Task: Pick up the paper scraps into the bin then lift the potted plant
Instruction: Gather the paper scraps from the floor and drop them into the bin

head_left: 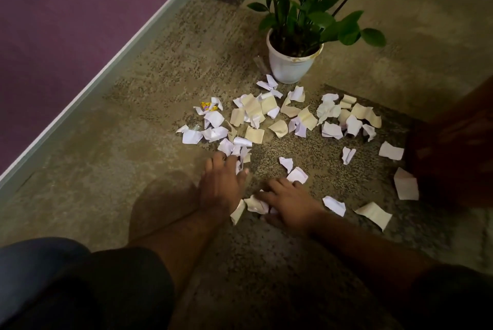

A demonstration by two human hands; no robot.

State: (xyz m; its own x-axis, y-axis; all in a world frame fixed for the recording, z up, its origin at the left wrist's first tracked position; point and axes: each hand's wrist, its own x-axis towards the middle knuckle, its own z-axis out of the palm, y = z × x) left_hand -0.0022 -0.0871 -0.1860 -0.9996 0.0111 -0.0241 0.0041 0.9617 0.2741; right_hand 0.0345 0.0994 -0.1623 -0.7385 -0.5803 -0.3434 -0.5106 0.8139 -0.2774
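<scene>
Several white and cream paper scraps [277, 118] lie scattered over the carpet in front of a potted plant [290, 65], a white pot with dark green leaves. My left hand [222, 182] rests palm down with fingers spread, its fingertips touching scraps [236, 149] at the near left edge of the pile. My right hand [292, 202] curls over a crumpled scrap [254, 204], pinching it between fingers and thumb. A dark reddish-brown container [453, 158], probably the bin, stands at the right edge, blurred and partly cut off.
A purple wall [66, 22] with a pale skirting board [106, 70] runs diagonally at the left. A yellow wrapper [208, 107] lies among the far left scraps. My knees in dark clothing [88, 289] fill the bottom of the view. Loose scraps [373, 213] lie near the container.
</scene>
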